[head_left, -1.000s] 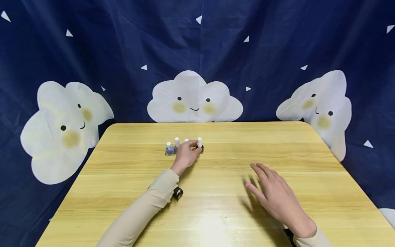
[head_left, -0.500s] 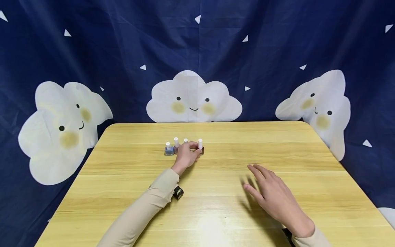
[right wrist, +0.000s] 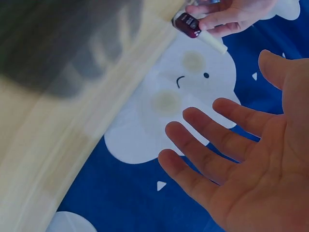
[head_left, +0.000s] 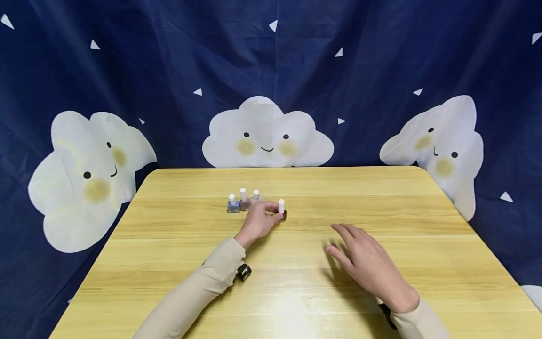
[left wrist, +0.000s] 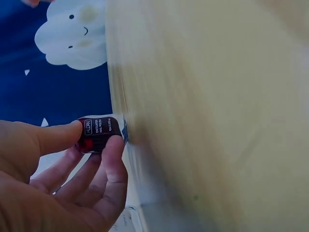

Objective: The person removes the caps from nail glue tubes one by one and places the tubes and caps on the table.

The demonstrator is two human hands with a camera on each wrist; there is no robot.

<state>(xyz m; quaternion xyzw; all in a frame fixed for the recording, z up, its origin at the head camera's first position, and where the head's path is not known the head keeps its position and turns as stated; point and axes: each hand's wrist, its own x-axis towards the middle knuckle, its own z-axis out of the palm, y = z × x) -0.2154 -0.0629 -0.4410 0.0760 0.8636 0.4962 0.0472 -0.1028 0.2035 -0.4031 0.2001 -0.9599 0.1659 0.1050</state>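
Observation:
My left hand (head_left: 258,222) pinches a dark red nail polish bottle (left wrist: 100,133) with a white cap (head_left: 281,206), between thumb and fingers. In the left wrist view the bottle's dark label faces the camera. Just left of that hand, a blue nail polish bottle (head_left: 233,206), a mauve one (head_left: 244,204) and a pale one (head_left: 256,198) stand in a row, the pale one partly hidden by the fingers. My right hand (head_left: 366,266) hovers over the table's right half, holding nothing, its fingers spread in the right wrist view.
The wooden table (head_left: 178,263) fills the lower part of the head view, with rounded far corners. Behind its far edge hangs a dark blue curtain (head_left: 364,84) printed with smiling clouds. A black strap (head_left: 243,272) shows at the left wrist.
My left hand has drawn the dark red bottle toward me and slightly right, away from the row, uncovering more of the mauve and pale bottles. My right hand has drifted slightly left.

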